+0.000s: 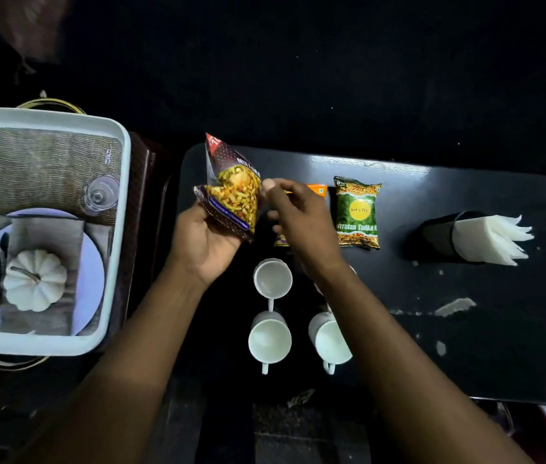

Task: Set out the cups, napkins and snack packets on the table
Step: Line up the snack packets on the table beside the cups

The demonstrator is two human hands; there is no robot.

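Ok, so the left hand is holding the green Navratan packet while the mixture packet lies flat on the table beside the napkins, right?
No, swapped. The head view shows the left hand holding the dark mixture packet, while the green Navratan packet lies flat on the table, left of the napkins.

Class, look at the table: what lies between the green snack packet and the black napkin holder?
Nothing: in the head view, bare dark table separates the green snack packet from the napkin holder.
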